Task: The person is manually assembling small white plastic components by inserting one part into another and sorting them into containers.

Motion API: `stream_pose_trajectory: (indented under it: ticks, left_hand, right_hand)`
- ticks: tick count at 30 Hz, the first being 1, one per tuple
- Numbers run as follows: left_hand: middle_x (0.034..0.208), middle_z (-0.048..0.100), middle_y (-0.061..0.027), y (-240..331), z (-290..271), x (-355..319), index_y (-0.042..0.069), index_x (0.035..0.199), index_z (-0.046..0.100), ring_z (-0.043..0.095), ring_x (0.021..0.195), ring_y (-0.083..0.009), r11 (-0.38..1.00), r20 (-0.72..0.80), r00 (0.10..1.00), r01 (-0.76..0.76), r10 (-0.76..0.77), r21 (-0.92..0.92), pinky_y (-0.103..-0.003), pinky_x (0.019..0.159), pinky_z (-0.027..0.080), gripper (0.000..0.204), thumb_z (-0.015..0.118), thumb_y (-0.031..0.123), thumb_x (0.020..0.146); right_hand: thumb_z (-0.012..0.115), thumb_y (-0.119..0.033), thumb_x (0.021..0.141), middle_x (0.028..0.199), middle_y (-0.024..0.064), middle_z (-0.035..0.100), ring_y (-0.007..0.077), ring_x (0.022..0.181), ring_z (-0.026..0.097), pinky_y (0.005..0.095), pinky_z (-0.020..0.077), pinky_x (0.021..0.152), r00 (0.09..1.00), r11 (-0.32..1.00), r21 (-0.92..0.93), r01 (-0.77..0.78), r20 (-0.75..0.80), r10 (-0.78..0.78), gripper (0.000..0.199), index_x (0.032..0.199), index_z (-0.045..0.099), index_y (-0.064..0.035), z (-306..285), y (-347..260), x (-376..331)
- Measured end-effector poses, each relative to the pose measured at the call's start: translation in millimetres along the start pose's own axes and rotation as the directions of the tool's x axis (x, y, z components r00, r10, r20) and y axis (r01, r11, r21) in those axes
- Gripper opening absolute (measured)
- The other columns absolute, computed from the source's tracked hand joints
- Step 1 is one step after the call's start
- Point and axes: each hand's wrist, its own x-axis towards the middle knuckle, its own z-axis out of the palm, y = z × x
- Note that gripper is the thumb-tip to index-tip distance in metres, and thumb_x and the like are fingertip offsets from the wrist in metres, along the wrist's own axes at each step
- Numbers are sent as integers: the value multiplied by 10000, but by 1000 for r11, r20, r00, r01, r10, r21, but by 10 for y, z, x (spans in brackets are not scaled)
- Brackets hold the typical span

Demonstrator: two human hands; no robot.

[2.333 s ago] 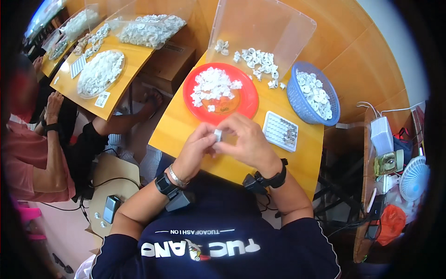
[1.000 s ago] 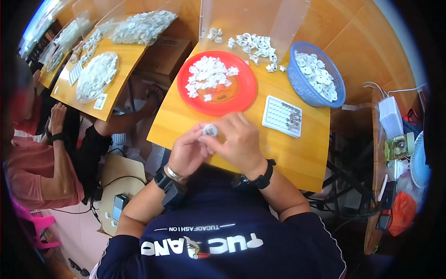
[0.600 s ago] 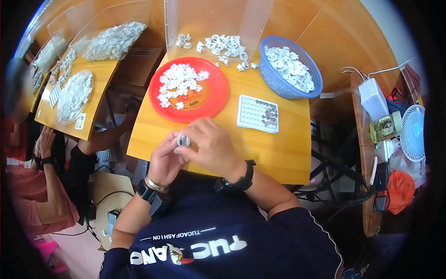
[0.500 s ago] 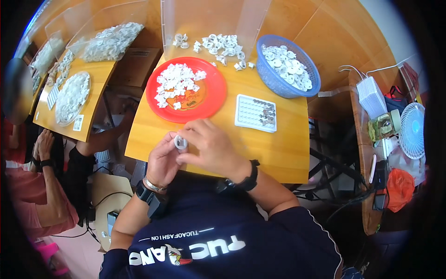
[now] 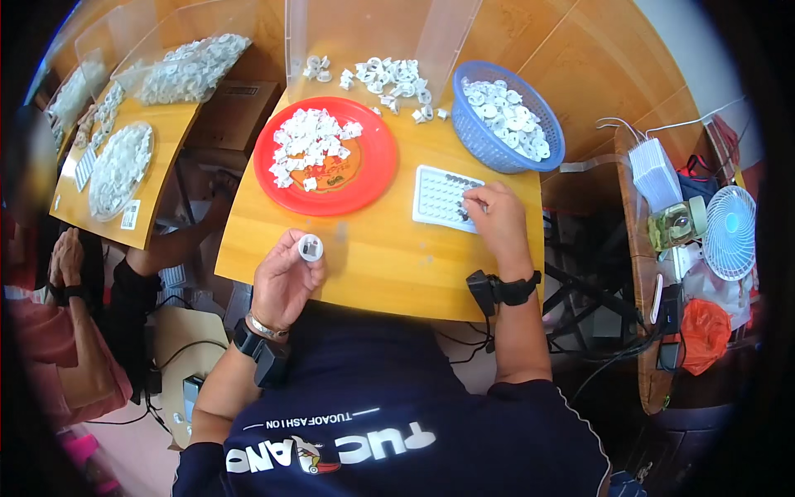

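Note:
Upright between the fingertips of my left hand (image 5: 284, 280) is a small round white plastic part (image 5: 310, 248) with a dark piece inside its opening. My right hand (image 5: 501, 222) reaches over the white grid tray (image 5: 435, 195), its fingers pinched together at the small dark metal-looking pieces (image 5: 460, 178) along the tray's right side. Whatever is between those fingertips is hidden. Left of the tray, a red plate (image 5: 383, 166) carries a heap of small white plastic parts (image 5: 308, 137).
A blue basket (image 5: 553, 157) of round white parts stands at the back right. More white parts (image 5: 389, 76) lie by a clear plastic bin (image 5: 364, 33). At left, another person's hands (image 5: 66, 257) are near a second table (image 5: 141, 230). A small fan (image 5: 730, 232) is far right.
My hands have parted. The right one moved right, from the round part to the tray; the left keeps the round part and has shifted slightly left.

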Motion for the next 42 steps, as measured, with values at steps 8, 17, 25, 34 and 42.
stream_pose_trajectory:
  ticks: [8, 17, 25, 34, 42]
  left_hand:
    - [833, 576, -121, 1, 47, -6, 30, 1040, 485, 555, 706, -192, 999, 88, 996, -30, 29, 14, -278, 635, 455, 219, 544, 215, 938]
    - [857, 588, -91, -19, 104, -14, 27, 1037, 515, 554, 729, -173, 999, 105, 994, -6, 10, -42, -280, 676, 449, 198, 541, 196, 936]
    - [836, 591, -123, -20, 101, -52, 16, 1031, 496, 566, 727, -207, 999, 60, 998, -26, 29, -46, -288, 665, 465, 216, 529, 210, 943]
    - [852, 588, -84, -17, 144, -79, 26, 1048, 512, 566, 711, -162, 999, 22, 999, -25, 24, 31, -259, 653, 448, 213, 523, 214, 950]
    - [836, 580, -76, -24, 117, -85, 26, 1038, 511, 557, 702, -153, 999, 48, 999, -22, 20, 31, -254, 628, 432, 208, 514, 217, 957]
  right_hand:
    - [652, -113, 782, 850, 129, 599, 329, 855, 560, 449, 460, 736, 990, 945, -295, 142, 23, -141, 81, 805, 641, -36, 178, 14, 86]
    - [616, -66, 880, 868, 34, 644, 117, 771, 608, 240, 472, 710, 982, 730, 667, -153, 188, 34, 81, 942, 608, -14, 369, -250, -4]
    - [662, -13, 850, 847, -9, 634, 59, 769, 589, 215, 487, 708, 913, 416, 852, -319, 394, -108, 82, 930, 646, -4, 490, -1092, -173]
    - [651, 13, 797, 787, 93, 636, 200, 706, 633, 291, 488, 638, 918, 688, 691, 221, 92, -387, 70, 865, 658, -4, 518, -1515, -272]
    - [653, 4, 774, 742, 110, 600, 284, 702, 609, 371, 481, 619, 880, 736, 546, 401, -7, -475, 86, 843, 617, -34, 597, -1558, -270]
